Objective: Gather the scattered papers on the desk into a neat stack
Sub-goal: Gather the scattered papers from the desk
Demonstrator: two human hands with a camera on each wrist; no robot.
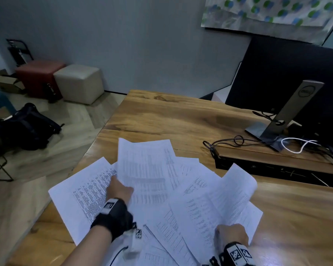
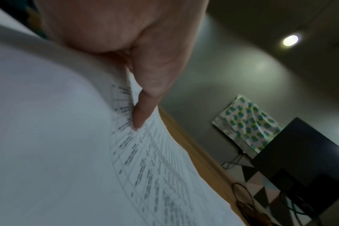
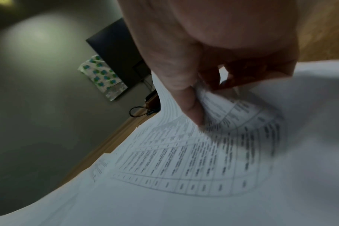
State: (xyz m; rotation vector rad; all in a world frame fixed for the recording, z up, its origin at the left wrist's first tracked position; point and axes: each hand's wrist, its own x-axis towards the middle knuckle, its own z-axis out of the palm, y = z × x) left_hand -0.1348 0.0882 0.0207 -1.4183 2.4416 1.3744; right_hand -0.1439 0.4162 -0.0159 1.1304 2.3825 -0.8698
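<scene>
**Both hands on the fanned papers**

The printed papers (image 1: 181, 198) lay fanned and overlapping across the lower centre of the head view, on the near part of the wooden bench (image 1: 161, 116). The left hand (image 1: 119, 189), low and left of centre, held the edge of one table-printed sheet (image 1: 144, 166) that stood lifted above the rest; in the left wrist view its thumb (image 2: 145, 107) lay on the printed face, so that grip was closed on the sheet. The right hand (image 1: 232, 235), at the lower right, pinched another printed sheet (image 1: 236, 191) whose far end curled upward; the right wrist view showed its thumb (image 3: 192, 107) pressed onto the paper with fingers curled beneath, a closed grip on that sheet. Both wrist views were blurred.

At the right of the head view a dark monitor (image 1: 288, 73) stood on its grey stand (image 1: 288, 112), with looped black cables (image 1: 238, 141) and a white cable (image 1: 294, 146) just beside it. On the floor at upper left sat a red pouf (image 1: 38, 77), a beige pouf (image 1: 79, 83) and a black bag (image 1: 27, 127).
</scene>
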